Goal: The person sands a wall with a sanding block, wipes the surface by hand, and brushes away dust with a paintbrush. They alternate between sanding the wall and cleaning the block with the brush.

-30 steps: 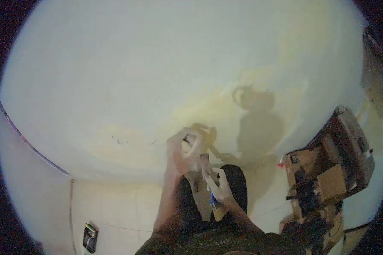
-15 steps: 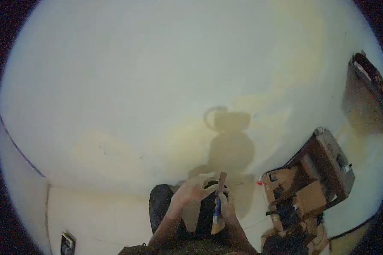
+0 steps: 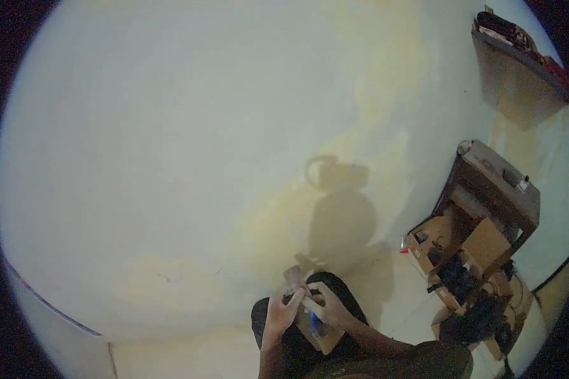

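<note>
My left hand (image 3: pixel 283 311) and my right hand (image 3: pixel 325 304) meet above my knees, their fingers closed around a long brush-like tool (image 3: pixel 293 276). Its flat, reddish-brown end sticks up past my fingertips toward the wall. A blue part shows below my right hand, and a wider tan part lies lower, between my legs. The tool's middle is hidden by my fingers, and the picture is too grainy to be sure of its kind. Dark trousers cover my knees (image 3: pixel 341 287) on both sides of the hands.
A pale wall (image 3: pixel 171 158) with yellowish patches and my shadow rises close in front. To the right stand a brown wooden table (image 3: pixel 496 174) and open cardboard boxes (image 3: pixel 487 243) with dark items. A loaded shelf (image 3: pixel 518 76) is higher up. Light floor tiles (image 3: pixel 404 316) lie beside me.
My view has turned and tilted, so the boxes and table sit further right. The tool's brown end now leans left instead of standing nearly upright, and my hands have come closer together.
</note>
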### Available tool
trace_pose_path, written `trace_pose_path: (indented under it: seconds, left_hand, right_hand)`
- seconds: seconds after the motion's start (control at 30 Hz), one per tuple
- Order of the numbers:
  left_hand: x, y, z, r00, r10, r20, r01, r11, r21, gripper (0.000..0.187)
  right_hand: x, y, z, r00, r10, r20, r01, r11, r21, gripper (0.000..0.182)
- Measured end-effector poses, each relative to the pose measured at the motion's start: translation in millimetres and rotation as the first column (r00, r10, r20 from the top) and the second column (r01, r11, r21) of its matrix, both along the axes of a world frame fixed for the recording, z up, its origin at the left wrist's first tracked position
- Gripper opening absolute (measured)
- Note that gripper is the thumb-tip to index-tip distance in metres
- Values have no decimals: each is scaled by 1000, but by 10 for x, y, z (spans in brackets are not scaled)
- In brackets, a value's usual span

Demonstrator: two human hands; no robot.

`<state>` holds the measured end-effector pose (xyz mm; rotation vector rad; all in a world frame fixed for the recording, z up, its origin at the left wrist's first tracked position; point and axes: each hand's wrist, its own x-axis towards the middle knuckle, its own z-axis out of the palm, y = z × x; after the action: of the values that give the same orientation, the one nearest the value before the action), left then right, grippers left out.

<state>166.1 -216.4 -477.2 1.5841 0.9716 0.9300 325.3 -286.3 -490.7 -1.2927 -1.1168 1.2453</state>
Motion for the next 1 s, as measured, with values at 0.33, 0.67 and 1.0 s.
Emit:
trace_pose_path:
  seconds: [0.33, 0.67, 1.0]
  left_hand:
    - [-856, -296, 77, 916, 329, 230, -277, 933, -229, 22]
    - [-692, -331, 215, 803, 228, 551, -2, 925, -380, 39]
    - [-483, -671, 495, 815, 112, 569, 116, 930, -349, 34]
  right_hand:
    - [-476, -234, 343, 854, 334, 399, -337, 939, -64, 67]
    - [-536, -350, -30, 979, 194, 69, -191, 980, -51, 36]
    - [-401, -453, 32, 829, 214, -516, -363, 909, -206, 45]
